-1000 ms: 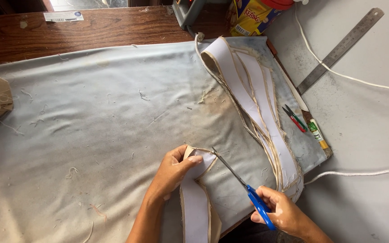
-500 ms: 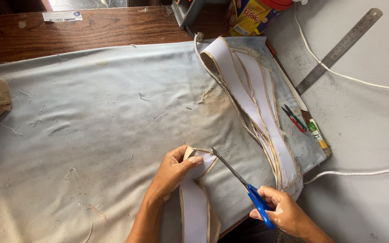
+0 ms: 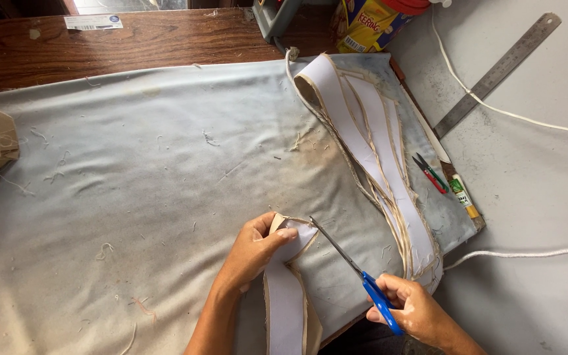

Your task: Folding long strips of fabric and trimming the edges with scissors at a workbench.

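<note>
The white strip point(image 3: 288, 289) with its tan edging runs up from the near edge of the board, its top end folded over right under your left hand point(image 3: 252, 253). You've got that end pinched, thumb on top and fingers curled beneath, lifting it a little off the grey cloth point(image 3: 133, 197), which looks meant to give the blades a clear line at the edging. Your right hand point(image 3: 415, 314) is wrapped around the blue handles of the scissors point(image 3: 353, 271), and the blades are close together, tips touching the strip's right edge just beside your left fingertips. Off to the right lies a pile of similar strips point(image 3: 376, 151), draped down the cloth's edge. Beyond it sit two pens point(image 3: 430, 173), a glue stick point(image 3: 463, 196), a steel ruler point(image 3: 497, 73) and a white cord point(image 3: 520, 253).
</note>
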